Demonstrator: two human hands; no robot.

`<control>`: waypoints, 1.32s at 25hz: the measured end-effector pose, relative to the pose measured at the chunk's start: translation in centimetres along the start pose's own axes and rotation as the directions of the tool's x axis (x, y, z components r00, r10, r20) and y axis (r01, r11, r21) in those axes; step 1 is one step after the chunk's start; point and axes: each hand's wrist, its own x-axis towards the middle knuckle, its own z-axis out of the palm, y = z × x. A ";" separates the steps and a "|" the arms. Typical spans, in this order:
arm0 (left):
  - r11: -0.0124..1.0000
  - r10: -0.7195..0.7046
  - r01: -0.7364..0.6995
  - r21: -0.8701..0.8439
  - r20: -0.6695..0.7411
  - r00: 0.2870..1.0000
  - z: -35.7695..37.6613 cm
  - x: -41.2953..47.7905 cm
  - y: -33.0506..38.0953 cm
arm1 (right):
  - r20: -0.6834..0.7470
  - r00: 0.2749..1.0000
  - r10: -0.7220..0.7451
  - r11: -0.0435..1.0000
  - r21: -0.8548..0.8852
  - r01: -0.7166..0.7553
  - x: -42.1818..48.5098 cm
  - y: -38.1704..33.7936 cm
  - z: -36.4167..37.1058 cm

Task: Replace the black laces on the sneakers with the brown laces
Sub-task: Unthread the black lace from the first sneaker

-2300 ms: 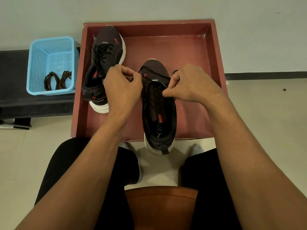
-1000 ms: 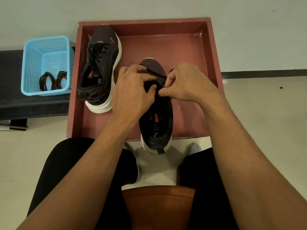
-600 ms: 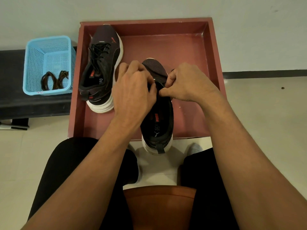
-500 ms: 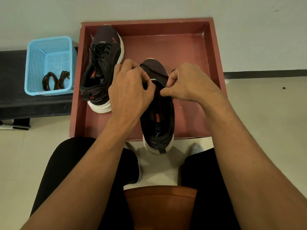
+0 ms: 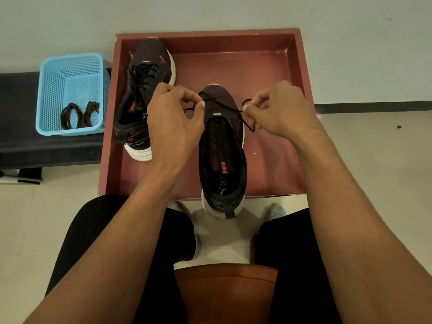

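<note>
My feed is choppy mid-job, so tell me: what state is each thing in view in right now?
Near sneaker: in the red tray, heel past its front edge, nearly unlaced.
Black lace: across the toe end only, pinched on both sides.
Left hand: pinches the lace.
Right hand: pinches the lace.
Far sneaker: fully laced in black.
Brown laces: coiled in the blue basket, unused.
</note>
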 end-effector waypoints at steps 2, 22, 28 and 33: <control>1.000 -0.013 0.013 -0.014 -0.005 1.000 -0.1 0.1 -0.1 | -0.108 0.994 0.032 0.999 -0.006 -0.033 0.6 0.8 0.1; 0.995 -0.052 0.058 -0.085 0.069 0.996 -0.4 0.1 -0.2 | -0.032 0.999 0.034 0.987 -0.156 -0.038 1.9 0.4 2.8; 0.986 -0.064 0.079 -0.145 0.106 0.992 -0.7 0.2 0.2 | -0.124 0.992 -0.010 1.000 0.014 0.012 1.9 0.5 1.6; 0.937 -0.025 0.072 -0.342 0.142 0.990 -1.8 0.5 2.0 | -0.119 0.980 -0.159 0.897 0.397 0.194 1.4 -0.3 0.8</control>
